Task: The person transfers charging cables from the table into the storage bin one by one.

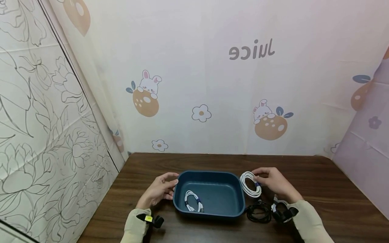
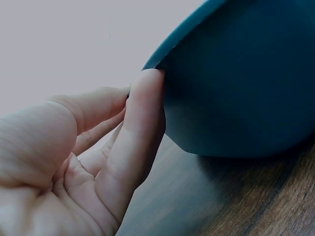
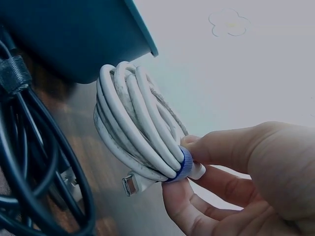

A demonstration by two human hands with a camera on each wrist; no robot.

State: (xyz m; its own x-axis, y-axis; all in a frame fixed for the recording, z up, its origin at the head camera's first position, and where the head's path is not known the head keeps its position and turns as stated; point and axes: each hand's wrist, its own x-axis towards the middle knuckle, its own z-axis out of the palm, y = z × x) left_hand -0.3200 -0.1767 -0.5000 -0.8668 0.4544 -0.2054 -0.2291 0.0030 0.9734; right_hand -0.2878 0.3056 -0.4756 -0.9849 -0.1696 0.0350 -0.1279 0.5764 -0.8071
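Wood-grain bench (image 1: 334,195) bearing a dark-teal tray (image 1: 218,192)

Nearest, clocking from the tray's middle, a black cable coil (image 1: 259,220) lies on the bench at four o'clock, with a pale cable (image 1: 282,201) beside it, partly hidden behind a black wrist camera (image 1: 284,215). Inside the tray, a small white cable loop (image 1: 194,195) rests at eight o'clock. At nine, the left grip (image 1: 159,189) pinches the tray's rim. Near three, just outside the opposite side, the right grip (image 1: 276,182) holds a larger white cable coil (image 3: 135,113), thumb and fingers closed on its blue strap (image 3: 186,164); a USB-C plug (image 3: 130,186) juts out beside the strap. Beyond the bench hangs a pale curtain (image 1: 206,84) printed with rabbits (image 1: 149,84) and a mirrored word, Juice (image 1: 256,50), toward one o'clock.
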